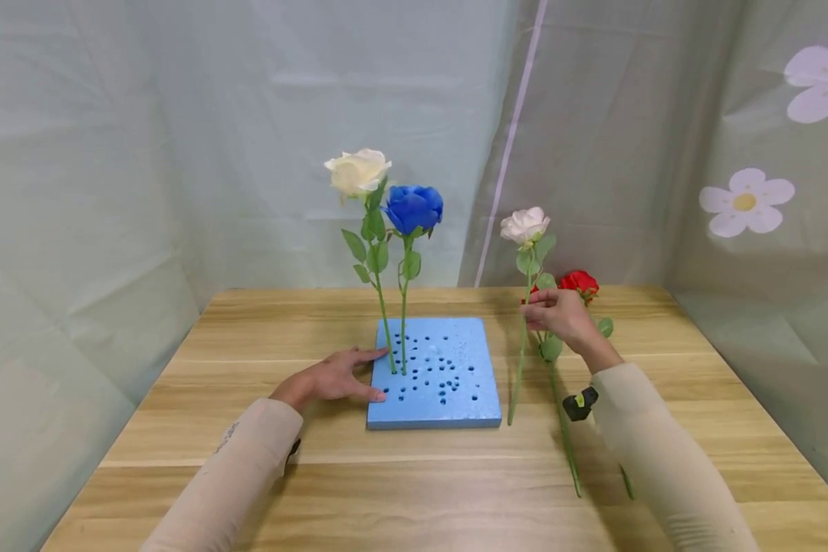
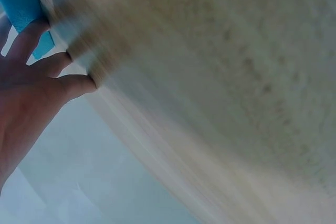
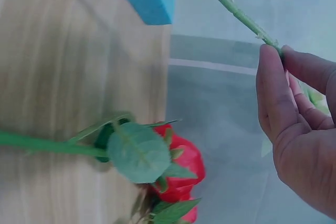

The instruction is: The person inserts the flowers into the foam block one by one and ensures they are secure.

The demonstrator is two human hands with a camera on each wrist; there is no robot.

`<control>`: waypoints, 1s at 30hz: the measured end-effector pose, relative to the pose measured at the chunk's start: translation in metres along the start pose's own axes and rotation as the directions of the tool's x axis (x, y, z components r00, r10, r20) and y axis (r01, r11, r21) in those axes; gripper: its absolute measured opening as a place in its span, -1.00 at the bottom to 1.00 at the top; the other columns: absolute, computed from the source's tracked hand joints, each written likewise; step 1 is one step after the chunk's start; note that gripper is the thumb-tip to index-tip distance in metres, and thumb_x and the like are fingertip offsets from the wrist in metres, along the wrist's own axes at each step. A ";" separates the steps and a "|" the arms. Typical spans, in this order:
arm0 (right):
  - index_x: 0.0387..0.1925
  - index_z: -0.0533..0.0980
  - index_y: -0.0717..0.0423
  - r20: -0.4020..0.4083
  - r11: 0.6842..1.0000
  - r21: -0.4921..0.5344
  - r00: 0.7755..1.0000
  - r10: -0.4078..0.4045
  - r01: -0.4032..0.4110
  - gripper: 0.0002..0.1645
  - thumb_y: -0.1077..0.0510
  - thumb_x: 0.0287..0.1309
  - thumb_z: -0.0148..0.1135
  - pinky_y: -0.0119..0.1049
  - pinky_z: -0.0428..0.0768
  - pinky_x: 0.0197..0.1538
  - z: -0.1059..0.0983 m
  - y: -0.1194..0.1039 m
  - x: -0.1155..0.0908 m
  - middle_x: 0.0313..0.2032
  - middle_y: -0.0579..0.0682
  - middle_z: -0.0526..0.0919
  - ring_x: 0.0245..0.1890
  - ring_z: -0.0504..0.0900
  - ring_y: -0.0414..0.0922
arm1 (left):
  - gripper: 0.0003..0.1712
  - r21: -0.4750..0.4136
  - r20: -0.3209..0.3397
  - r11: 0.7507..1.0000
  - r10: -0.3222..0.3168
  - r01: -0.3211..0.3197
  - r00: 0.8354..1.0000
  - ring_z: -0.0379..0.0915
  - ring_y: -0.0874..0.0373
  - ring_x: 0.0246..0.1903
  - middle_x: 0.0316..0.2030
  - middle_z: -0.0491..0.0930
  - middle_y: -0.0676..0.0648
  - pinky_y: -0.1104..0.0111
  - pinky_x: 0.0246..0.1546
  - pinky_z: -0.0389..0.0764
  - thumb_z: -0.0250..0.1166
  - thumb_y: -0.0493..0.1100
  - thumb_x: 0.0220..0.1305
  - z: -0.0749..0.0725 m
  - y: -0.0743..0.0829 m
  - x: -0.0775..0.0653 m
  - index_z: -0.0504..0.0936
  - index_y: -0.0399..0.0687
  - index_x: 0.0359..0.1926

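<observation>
My right hand (image 1: 564,316) pinches the green stem (image 3: 239,15) of a pale pink rose (image 1: 525,226) between thumb and fingertips. The flower stands upright, and its lower stem end hangs close beside the right edge of a blue foam block (image 1: 431,420). With fingers and thumb spread, my left hand (image 1: 336,376) rests against the block's left side. In the left wrist view the fingers of that hand (image 2: 39,77) look fairly straight. A cream rose (image 1: 357,172) and a blue rose (image 1: 415,209) stand in holes near the block's left side.
Red roses (image 1: 579,284) lie on the wooden table (image 1: 428,491) under my right arm, their stems pointing toward me. Many small holes dot the block's top. Pale curtains (image 1: 303,92) hang behind and beside the table.
</observation>
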State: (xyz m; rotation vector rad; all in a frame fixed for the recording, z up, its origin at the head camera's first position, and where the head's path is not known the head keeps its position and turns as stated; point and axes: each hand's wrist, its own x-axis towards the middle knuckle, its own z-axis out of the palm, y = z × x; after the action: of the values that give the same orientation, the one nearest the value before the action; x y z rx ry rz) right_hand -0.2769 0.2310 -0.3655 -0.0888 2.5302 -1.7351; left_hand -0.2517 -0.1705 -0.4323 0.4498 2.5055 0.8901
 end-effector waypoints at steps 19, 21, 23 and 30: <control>-0.02 0.49 0.43 -0.038 0.998 -0.018 0.997 -0.063 0.062 -0.65 0.20 0.33 0.29 -0.25 0.69 -0.08 0.014 -0.035 0.003 -0.22 0.11 0.59 -0.34 0.70 -0.21 | 0.07 -0.021 -0.006 0.999 0.035 -0.035 0.999 -0.25 -0.35 0.49 0.51 0.00 -0.34 -0.27 0.38 -0.06 0.53 0.20 0.06 0.000 -0.002 0.000 0.23 0.17 0.52; -0.03 0.49 0.42 -0.045 0.997 -0.016 0.997 -0.070 0.070 -0.65 0.21 0.32 0.30 -0.29 0.69 -0.12 0.014 -0.039 0.002 -0.22 0.11 0.59 -0.35 0.69 -0.20 | 0.06 -0.022 -0.009 0.999 0.035 -0.035 0.999 -0.24 -0.35 0.49 0.51 0.00 -0.35 -0.27 0.37 -0.05 0.53 0.20 0.05 0.000 -0.003 0.000 0.23 0.17 0.52; -0.03 0.50 0.42 -0.052 0.997 -0.014 0.995 -0.080 0.079 -0.65 0.21 0.31 0.31 -0.32 0.69 -0.15 0.014 -0.043 0.002 -0.22 0.11 0.59 -0.34 0.68 -0.17 | 0.07 -0.024 -0.010 0.999 0.031 -0.032 0.999 -0.23 -0.34 0.49 0.51 -0.01 -0.35 -0.27 0.37 -0.04 0.53 0.20 0.05 0.000 -0.002 0.000 0.23 0.18 0.52; -0.07 0.53 0.34 -0.064 0.992 -0.083 0.993 -0.101 0.095 -0.70 0.17 0.31 0.32 -0.39 0.67 -0.27 0.013 -0.053 0.000 -0.22 0.13 0.59 -0.37 0.70 -0.15 | 0.08 -0.023 -0.007 0.999 0.031 -0.031 0.999 -0.24 -0.33 0.50 0.51 -0.01 -0.34 -0.25 0.38 -0.04 0.53 0.23 0.05 0.000 -0.002 0.000 0.22 0.21 0.53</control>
State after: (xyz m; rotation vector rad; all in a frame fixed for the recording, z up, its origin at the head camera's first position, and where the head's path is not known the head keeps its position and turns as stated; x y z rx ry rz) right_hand -0.2758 0.1993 -0.3206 -0.1641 2.6879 -1.6982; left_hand -0.2516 -0.1719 -0.4332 0.4806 2.4985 0.9326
